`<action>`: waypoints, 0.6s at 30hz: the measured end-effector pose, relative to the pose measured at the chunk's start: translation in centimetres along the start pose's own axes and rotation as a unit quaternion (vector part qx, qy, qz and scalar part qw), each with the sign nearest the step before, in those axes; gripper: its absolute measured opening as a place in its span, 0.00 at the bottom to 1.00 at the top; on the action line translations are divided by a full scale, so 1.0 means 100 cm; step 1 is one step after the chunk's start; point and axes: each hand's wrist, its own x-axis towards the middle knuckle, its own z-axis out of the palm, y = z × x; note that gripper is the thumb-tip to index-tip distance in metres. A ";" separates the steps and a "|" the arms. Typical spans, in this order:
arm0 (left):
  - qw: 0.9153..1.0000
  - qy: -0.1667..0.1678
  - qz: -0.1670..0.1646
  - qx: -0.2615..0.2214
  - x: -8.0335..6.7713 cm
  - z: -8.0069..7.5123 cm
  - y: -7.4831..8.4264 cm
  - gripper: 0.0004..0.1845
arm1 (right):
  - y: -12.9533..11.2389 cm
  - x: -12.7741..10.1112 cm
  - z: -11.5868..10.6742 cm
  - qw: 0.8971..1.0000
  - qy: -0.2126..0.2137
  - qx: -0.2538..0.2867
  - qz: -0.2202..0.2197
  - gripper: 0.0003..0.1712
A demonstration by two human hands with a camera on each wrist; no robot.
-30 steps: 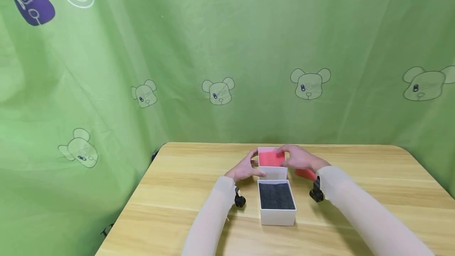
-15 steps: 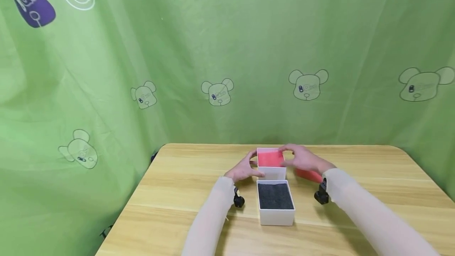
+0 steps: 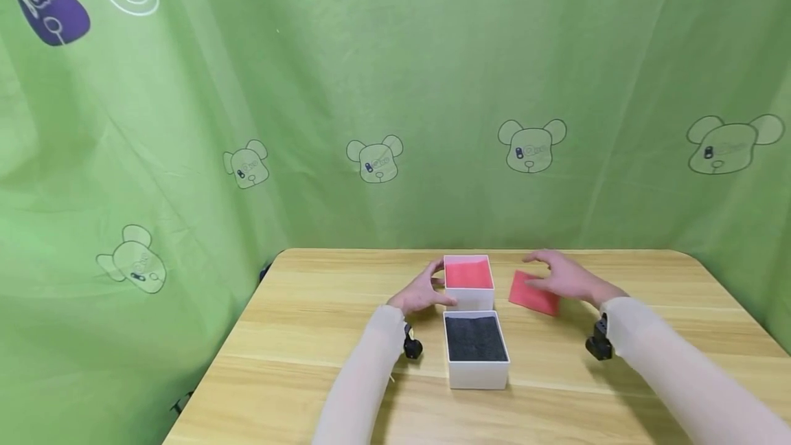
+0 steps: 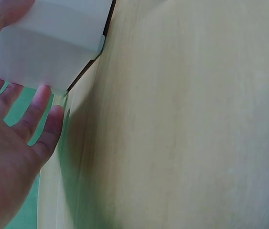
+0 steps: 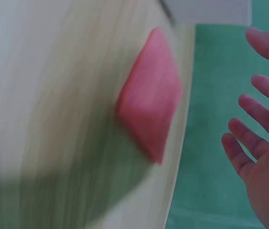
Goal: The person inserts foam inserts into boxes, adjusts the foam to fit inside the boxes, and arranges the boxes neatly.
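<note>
A white box lined in red point(image 3: 467, 275) stands open at the table's middle, and my left hand point(image 3: 423, 292) holds its left side, thumb at the near corner and fingers at the far one. In the left wrist view the left hand point(image 4: 10, 143) lies against the white box wall point(image 4: 53, 43). A flat red pad point(image 3: 533, 295) lies on the table to the right of that box. Over it hovers my right hand point(image 3: 565, 277), fingers spread and holding nothing. The right wrist view shows the pad point(image 5: 151, 112) apart from the spread right hand point(image 5: 258, 143).
A second white box with dark grey foam inside point(image 3: 476, 339) stands just in front of the red-lined one. The wooden table point(image 3: 321, 335) is backed by a green curtain point(image 3: 383, 88) on the far and left sides.
My right hand has left the top of the red-lined box and moved right, now over the red pad. The left hand and both boxes have stayed put.
</note>
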 end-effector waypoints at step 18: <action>1.000 -0.004 -0.004 -0.008 -0.001 -0.001 0.002 0.54 | 0.033 -0.021 0.026 0.992 -0.067 -0.090 0.057 0.62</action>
